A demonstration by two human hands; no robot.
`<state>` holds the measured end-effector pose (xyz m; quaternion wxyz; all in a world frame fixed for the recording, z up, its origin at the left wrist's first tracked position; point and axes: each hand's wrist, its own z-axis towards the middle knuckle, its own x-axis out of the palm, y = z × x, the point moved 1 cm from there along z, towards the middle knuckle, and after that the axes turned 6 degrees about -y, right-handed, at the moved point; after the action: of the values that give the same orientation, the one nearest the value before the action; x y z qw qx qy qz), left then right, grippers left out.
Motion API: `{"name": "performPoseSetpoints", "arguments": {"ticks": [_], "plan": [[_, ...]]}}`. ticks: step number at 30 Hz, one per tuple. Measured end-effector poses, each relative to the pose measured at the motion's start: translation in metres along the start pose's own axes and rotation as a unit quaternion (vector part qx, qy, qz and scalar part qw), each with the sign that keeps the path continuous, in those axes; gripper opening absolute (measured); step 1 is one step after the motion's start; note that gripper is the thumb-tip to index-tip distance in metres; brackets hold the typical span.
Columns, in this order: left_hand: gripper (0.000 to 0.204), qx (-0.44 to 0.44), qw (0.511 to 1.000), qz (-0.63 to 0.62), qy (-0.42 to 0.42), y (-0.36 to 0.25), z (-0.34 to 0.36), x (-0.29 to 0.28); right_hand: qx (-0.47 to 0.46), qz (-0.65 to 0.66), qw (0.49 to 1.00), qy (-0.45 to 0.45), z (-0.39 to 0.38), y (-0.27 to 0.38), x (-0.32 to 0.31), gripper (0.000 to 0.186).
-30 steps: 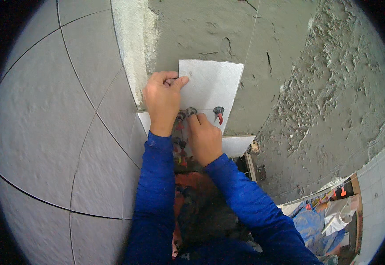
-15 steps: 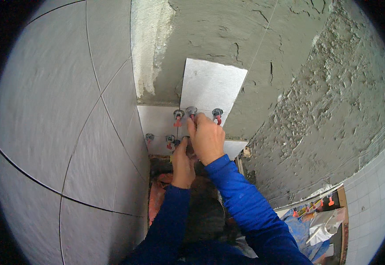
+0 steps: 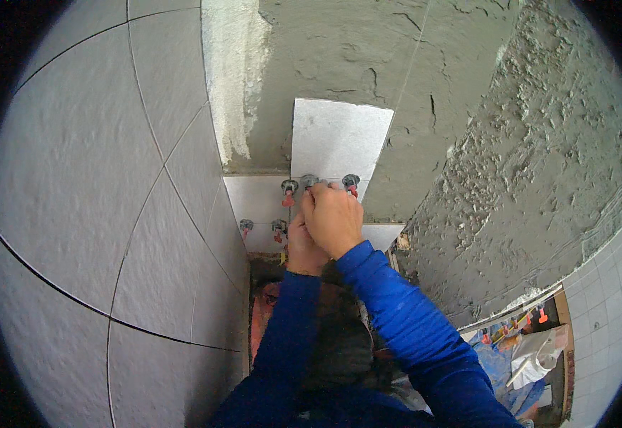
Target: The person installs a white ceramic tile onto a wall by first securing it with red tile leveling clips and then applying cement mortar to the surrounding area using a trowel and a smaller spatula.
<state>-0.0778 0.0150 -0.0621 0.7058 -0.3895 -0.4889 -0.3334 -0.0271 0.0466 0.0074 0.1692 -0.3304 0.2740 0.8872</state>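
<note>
2 hands bunched together at the joint under the upper tile (image 3: pixel 341 137). Right hand (image 3: pixel 333 217) is curled, fingertips pinching the middle leveling cap (image 3: pixel 309 181), likely to twist it snug. Left hand (image 3: pixel 302 246) sits just below and behind it, mostly hidden; cannot tell whether it grips anything or only braces.

3 caps line that joint: one left (image 3: pixel 289 188), the pinched one, one right (image 3: pixel 351 181). Red wedges show beneath them, there to hold both tile faces flush while the mortar sets. 2 more caps (image 3: pixel 246 226) (image 3: pixel 279 226) sit on the lower joint of the white tile row (image 3: pixel 257 203).

Upper tile is pressed into grey mortar (image 3: pixel 339 50) on the back wall, bottom edge touching the clips. Finished grey tiling (image 3: pixel 83 185) covers the left wall; rough render (image 3: pixel 525 157) on the right stays bare. Blue plastic and clutter (image 3: pixel 517 349) lie on the floor, lower right.
</note>
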Motion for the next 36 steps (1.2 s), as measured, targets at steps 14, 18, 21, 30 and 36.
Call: {"name": "performPoseSetpoints", "arguments": {"ticks": [14, 18, 21, 30, 36], "plan": [[0.035, 0.064, 0.996, -0.062, -0.011, 0.012, 0.028, -0.002, -0.004, 0.011, 1.0, 0.023, 0.01, 0.002, 0.002, 0.035], [0.035, 0.106, 0.994, 0.021, -0.026, 0.004, 0.017, 0.001, -0.002, -0.006, 0.999, 0.039, 0.01, 0.008, -0.008, 0.036], [0.035, 0.139, 0.986, 0.069, -0.066, 0.003, 0.018, -0.004, -0.004, -0.031, 0.999, 0.04, 0.011, 0.011, -0.012, 0.036], [0.037, -0.063, 0.986, -0.153, 0.014, 0.006, 0.052, -0.037, -0.069, -0.091, 0.992, 0.052, 0.017, 0.011, -0.017, 0.037], [0.039, 0.12, 0.989, 0.055, -0.068, 0.016, 0.016, -0.024, -0.082, -0.108, 0.989, 0.066, 0.017, 0.009, -0.014, 0.029]]}}
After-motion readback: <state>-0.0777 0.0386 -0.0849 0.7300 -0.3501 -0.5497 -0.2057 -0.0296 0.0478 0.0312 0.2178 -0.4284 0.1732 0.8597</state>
